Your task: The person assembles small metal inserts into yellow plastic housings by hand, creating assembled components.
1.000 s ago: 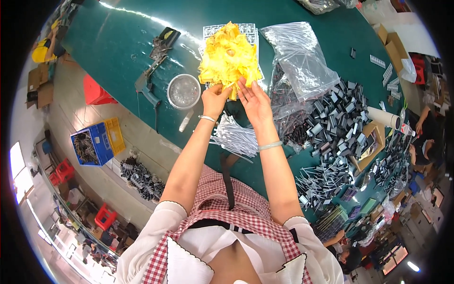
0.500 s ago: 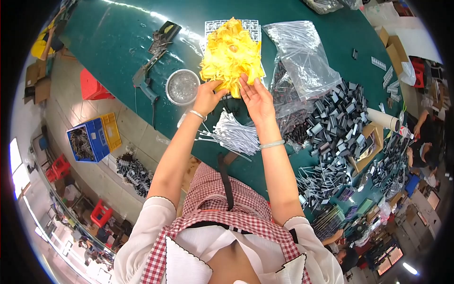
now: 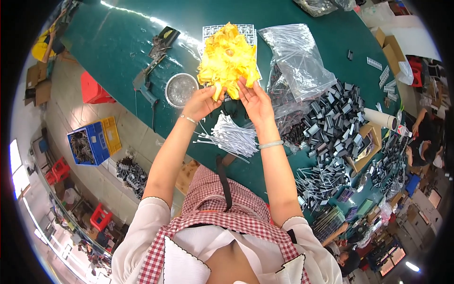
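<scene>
Yellow bundle (image 3: 227,59), green table (image 3: 118,42), red-checked apron (image 3: 222,208)

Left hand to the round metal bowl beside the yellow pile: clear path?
Probably yes. The metal bowl sits just left of the left hand, nothing between them, though that hand is touching the yellow pile.
</scene>
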Demonstrator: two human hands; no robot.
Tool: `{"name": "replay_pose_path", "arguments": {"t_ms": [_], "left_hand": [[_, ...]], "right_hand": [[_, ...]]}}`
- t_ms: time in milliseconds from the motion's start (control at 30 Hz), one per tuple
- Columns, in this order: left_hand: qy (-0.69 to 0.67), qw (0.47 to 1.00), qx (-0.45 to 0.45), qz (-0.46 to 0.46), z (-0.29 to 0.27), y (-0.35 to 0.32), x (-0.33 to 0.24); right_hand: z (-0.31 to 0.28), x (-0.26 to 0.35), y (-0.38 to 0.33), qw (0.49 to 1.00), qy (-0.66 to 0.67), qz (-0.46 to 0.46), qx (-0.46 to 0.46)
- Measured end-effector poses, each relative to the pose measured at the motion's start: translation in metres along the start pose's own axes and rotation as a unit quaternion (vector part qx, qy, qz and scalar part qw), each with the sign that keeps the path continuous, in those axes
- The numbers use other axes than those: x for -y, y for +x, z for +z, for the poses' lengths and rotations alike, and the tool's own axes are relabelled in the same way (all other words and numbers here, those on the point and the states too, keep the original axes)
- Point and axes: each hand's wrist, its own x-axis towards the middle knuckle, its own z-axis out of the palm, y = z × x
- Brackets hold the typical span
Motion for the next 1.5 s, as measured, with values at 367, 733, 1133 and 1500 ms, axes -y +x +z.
{"name": "replay_pose_path", "arguments": {"t_ms": [367, 733, 1133, 1500], "left_hand": [[0.046, 0.990, -0.080, 0.110, 0.027, -0.001, 0.002], [0.316, 0.931, -0.149, 0.110, 0.035, 0.004, -0.018], [0.355, 0.886, -0.201, 0.219, 0.063, -0.020, -0.028], [0.434, 0.862, -0.120, 0.234, 0.110, -0.036, -0.041]], "right_hand": [[-0.001, -0.001, -0.002, 0.999, 0.032, 0.013, 0.001], [0.008, -0.007, -0.014, 0.997, 0.074, 0.022, 0.012], [0.035, -0.014, -0.026, 0.993, 0.073, 0.027, 0.085], [0.065, 0.006, -0.037, 0.981, 0.059, -0.034, 0.181]]}}
